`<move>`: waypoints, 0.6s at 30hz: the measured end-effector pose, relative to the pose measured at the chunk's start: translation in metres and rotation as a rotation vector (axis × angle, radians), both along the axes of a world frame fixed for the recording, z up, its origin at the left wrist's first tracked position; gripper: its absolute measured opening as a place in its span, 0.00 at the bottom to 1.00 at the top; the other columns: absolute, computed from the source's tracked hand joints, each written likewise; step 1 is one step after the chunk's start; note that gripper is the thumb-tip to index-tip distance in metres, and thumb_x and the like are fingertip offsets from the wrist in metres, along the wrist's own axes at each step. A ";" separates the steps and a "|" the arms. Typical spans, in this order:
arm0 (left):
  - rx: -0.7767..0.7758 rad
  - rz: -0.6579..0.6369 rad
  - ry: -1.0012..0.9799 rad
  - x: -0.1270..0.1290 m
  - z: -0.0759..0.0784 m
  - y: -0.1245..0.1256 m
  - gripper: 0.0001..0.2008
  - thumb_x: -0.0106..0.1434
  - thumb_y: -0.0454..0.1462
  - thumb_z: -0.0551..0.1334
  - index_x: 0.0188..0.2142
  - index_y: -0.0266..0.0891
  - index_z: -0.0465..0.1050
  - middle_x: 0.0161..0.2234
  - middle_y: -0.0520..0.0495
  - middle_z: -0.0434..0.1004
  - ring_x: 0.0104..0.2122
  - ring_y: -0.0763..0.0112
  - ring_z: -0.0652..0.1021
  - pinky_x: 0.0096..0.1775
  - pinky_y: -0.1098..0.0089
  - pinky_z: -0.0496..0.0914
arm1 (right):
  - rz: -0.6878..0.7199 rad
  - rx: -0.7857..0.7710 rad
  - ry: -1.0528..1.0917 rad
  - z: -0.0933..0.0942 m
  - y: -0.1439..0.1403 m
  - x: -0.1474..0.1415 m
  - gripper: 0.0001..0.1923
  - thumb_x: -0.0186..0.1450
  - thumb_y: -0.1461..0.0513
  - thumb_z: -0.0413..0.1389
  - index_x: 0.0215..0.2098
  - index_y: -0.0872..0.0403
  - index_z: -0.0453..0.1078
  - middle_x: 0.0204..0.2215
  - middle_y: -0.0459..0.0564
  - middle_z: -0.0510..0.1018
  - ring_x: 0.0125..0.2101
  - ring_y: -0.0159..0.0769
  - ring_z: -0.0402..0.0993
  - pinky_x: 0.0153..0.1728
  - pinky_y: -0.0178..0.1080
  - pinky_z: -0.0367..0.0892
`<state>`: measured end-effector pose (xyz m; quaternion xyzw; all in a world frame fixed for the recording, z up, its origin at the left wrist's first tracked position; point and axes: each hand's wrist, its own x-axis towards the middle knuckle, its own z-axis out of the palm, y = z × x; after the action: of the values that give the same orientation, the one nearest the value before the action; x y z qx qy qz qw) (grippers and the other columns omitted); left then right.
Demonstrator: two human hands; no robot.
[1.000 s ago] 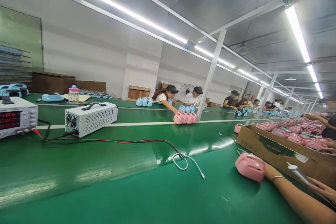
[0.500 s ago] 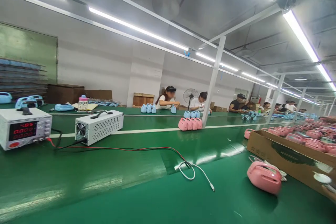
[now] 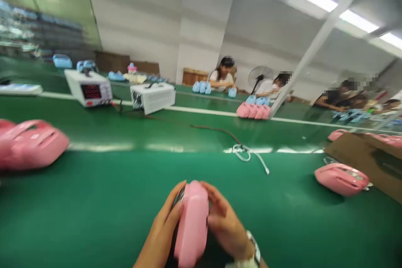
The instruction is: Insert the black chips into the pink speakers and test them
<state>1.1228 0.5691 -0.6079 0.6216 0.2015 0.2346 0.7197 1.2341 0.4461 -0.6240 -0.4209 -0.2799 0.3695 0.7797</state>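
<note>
At the bottom centre of the head view a pink plastic device (image 3: 191,224) stands on edge over the green belt (image 3: 109,201). My left hand (image 3: 160,234) grips its left side and my right hand (image 3: 228,226), with a watch on the wrist, grips its right side. A second pink device (image 3: 341,179) lies flat on the belt to the right, and a third pink device (image 3: 31,143) lies at the far left. The picture is blurred by motion.
A white cable (image 3: 249,155) lies on the belt ahead. Behind it stand a power supply with a red display (image 3: 89,88) and a white box unit (image 3: 153,97). A cardboard box (image 3: 367,161) is at right. Other people sit across, by pink devices (image 3: 253,111) and blue devices (image 3: 201,87).
The camera has tilted down and swung left. Both my hands, out of sight half a second ago, now hold a pink device. A pink device at the far left has come into view.
</note>
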 end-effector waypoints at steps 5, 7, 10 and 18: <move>0.110 -0.104 0.090 -0.010 0.009 -0.007 0.27 0.66 0.54 0.51 0.60 0.47 0.63 0.60 0.47 0.68 0.57 0.56 0.69 0.59 0.59 0.60 | 0.030 -0.121 0.023 0.013 -0.011 -0.004 0.33 0.46 0.54 0.73 0.50 0.40 0.73 0.58 0.46 0.72 0.51 0.40 0.72 0.52 0.42 0.67; 0.185 -0.112 0.104 -0.013 0.016 -0.009 0.28 0.66 0.53 0.52 0.61 0.47 0.62 0.59 0.47 0.68 0.56 0.56 0.70 0.58 0.59 0.61 | 0.031 -0.143 -0.020 0.016 -0.015 -0.003 0.32 0.48 0.54 0.72 0.50 0.41 0.72 0.60 0.46 0.70 0.55 0.43 0.69 0.54 0.44 0.66; 0.294 -0.105 0.117 -0.019 0.024 -0.011 0.30 0.63 0.54 0.54 0.62 0.49 0.60 0.58 0.46 0.69 0.53 0.54 0.71 0.57 0.55 0.62 | 0.016 -0.161 -0.121 0.017 -0.021 -0.002 0.30 0.50 0.55 0.71 0.50 0.41 0.72 0.61 0.47 0.68 0.58 0.45 0.66 0.56 0.47 0.65; 0.340 -0.204 0.179 -0.026 0.037 -0.004 0.37 0.51 0.43 0.65 0.61 0.53 0.58 0.53 0.49 0.71 0.47 0.58 0.74 0.50 0.58 0.69 | -0.024 -0.116 -0.195 0.019 -0.022 -0.007 0.30 0.51 0.59 0.71 0.51 0.43 0.71 0.62 0.49 0.67 0.60 0.47 0.64 0.59 0.49 0.62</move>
<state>1.0970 0.5647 -0.5706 0.7696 0.1581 0.1350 0.6037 1.2270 0.4244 -0.6053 -0.5028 -0.3276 0.3330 0.7273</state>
